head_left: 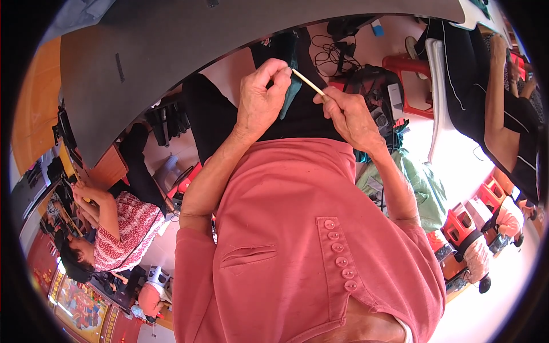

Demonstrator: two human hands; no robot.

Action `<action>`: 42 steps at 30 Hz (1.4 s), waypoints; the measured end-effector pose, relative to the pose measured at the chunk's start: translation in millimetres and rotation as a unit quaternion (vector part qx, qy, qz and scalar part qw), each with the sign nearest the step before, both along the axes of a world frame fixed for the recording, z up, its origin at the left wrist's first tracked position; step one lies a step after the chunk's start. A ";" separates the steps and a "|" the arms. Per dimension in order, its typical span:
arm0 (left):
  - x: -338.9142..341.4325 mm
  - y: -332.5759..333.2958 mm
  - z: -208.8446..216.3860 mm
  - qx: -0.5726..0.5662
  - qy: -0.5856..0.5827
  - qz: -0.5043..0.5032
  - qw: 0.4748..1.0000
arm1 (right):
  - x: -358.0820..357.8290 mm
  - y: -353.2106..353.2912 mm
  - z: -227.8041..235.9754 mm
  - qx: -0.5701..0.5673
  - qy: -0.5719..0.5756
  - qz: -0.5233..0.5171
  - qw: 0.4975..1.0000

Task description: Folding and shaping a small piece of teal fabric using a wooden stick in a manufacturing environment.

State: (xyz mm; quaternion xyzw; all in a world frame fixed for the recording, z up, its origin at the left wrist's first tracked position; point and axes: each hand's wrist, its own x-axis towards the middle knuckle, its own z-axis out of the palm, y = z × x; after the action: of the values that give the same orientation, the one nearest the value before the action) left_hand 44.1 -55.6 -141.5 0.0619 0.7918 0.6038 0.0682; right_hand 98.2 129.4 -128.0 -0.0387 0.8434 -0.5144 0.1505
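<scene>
My left hand [263, 94] is closed in a pinch at the edge of a dark green cloth piece [292, 94], which hangs down beside the fingers over my dark trousers. In my right hand [351, 117] a thin pale yellow stick [309, 82] is gripped near its lower end. The stick slants up and to the left, its tip close to the left fingertips. Whether the tip touches the cloth cannot be made out. Both hands are above my lap, just below the table's near edge.
A dark grey table [171, 43] curves across the top. Tangled black cables [334, 54] lie on the floor beyond my right hand, near a red plastic stool [417, 86] and a green sack [420, 183]. People sit at left and right, one in a patterned shirt [128, 228].
</scene>
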 end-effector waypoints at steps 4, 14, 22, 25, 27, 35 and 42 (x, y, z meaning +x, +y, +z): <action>1.4 0.4 0.4 -0.025 0.040 -0.019 0.999 | -1.6 -5.5 -4.6 0.022 0.061 -0.014 0.998; 17.4 9.3 0.1 0.001 0.036 -0.040 0.999 | -9.0 -31.0 -3.0 -0.125 0.013 -0.169 0.978; -2.1 2.1 17.0 0.135 -0.058 0.059 0.987 | -19.4 -33.0 -5.0 -0.202 0.030 -0.193 0.960; -6.9 -6.5 20.4 0.128 -0.104 0.007 0.986 | -16.4 -39.0 -3.0 -0.234 0.031 -0.144 0.961; -4.3 -2.9 22.8 0.065 -0.078 -0.018 0.995 | -15.5 -37.3 -0.2 -0.205 0.029 -0.154 0.966; 4.1 -1.1 13.8 0.021 0.078 0.002 0.997 | -11.6 -55.4 3.8 -0.185 0.072 -0.229 0.953; -3.4 -15.3 10.6 0.026 -0.091 -0.086 0.992 | -11.1 -59.4 -14.6 -0.190 0.146 -0.266 0.934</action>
State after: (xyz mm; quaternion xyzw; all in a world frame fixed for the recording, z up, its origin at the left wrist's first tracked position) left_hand 40.8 -70.9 -130.9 0.0762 0.7583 0.6191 0.1896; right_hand 87.1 70.0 -142.7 0.0846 0.7223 -0.6745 -0.1269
